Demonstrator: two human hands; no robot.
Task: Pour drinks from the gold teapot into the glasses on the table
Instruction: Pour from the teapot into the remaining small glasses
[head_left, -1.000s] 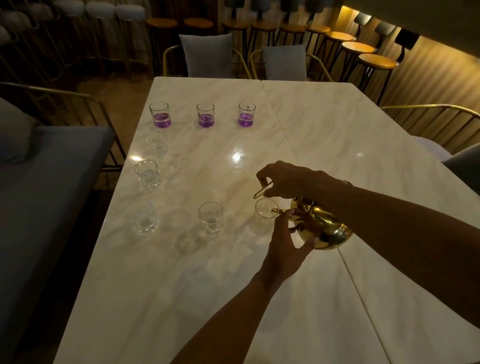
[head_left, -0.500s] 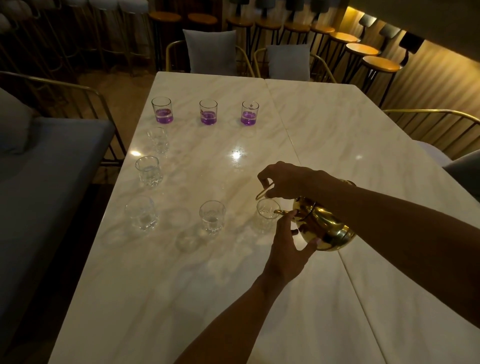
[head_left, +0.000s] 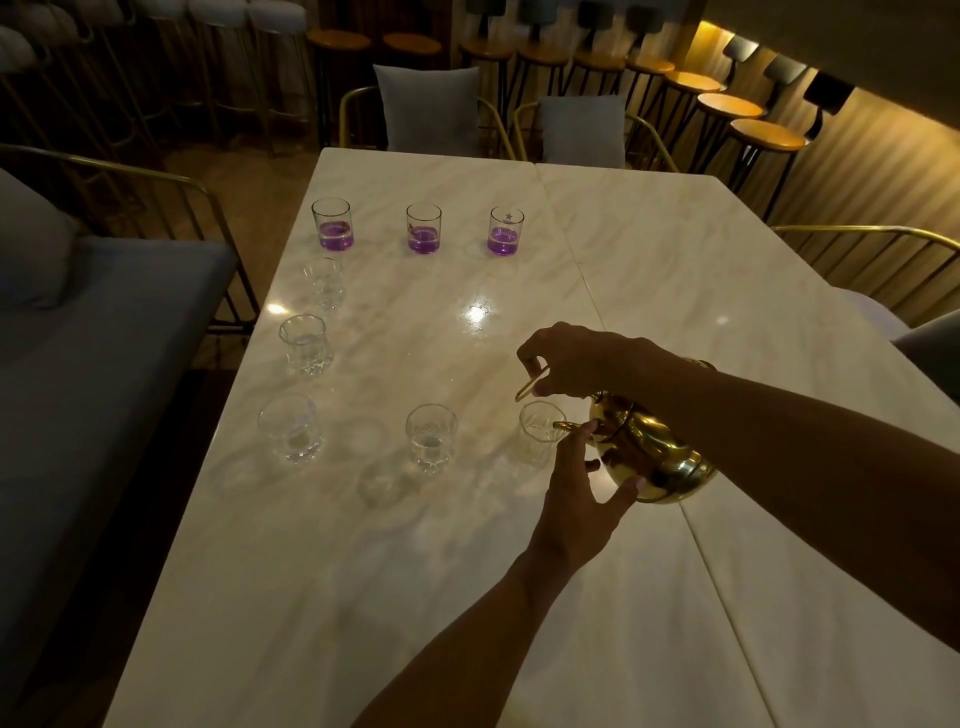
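Observation:
The gold teapot (head_left: 649, 457) hangs tilted to the left above the marble table (head_left: 467, 597), its spout over the rim of a clear cut glass (head_left: 537, 434). My right hand (head_left: 566, 364) grips the teapot's thin handle from above. My left hand (head_left: 582, 488) steadies the pot's lower belly, thumb near the spout. Two more clear glasses (head_left: 431, 444) (head_left: 291, 428) stand in the same row to the left; whether liquid is flowing I cannot tell.
Two other clear glasses (head_left: 306, 343) (head_left: 324, 283) line the left side. Three tumblers with purple liquid (head_left: 332, 224) (head_left: 424, 228) (head_left: 505, 231) stand in a far row. A grey bench (head_left: 93, 338) flanks the left, cushioned chairs (head_left: 426, 109) the far end, bar stools (head_left: 763, 137) behind.
Both hands and the teapot have stayed almost where they were over the same glass. The camera view has shifted slightly.

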